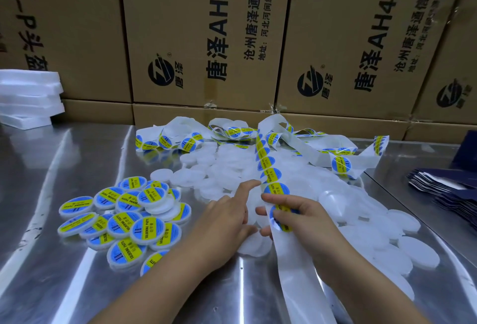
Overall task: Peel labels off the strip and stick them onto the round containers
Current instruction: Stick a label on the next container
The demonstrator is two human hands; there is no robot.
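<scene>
A long white backing strip carrying round blue-and-yellow labels runs from a tangle at the back of the table down to my hands. My right hand grips the strip, fingers curled round it at a label. My left hand rests on an unlabelled white round container, index finger stretched out toward the strip. Several plain white containers are spread across the middle and right. A pile of labelled containers lies at the left.
The work surface is a shiny metal table. Stacked cardboard boxes wall off the back. White foam sheets are stacked at the far left. Dark blue flat pouches lie at the right edge.
</scene>
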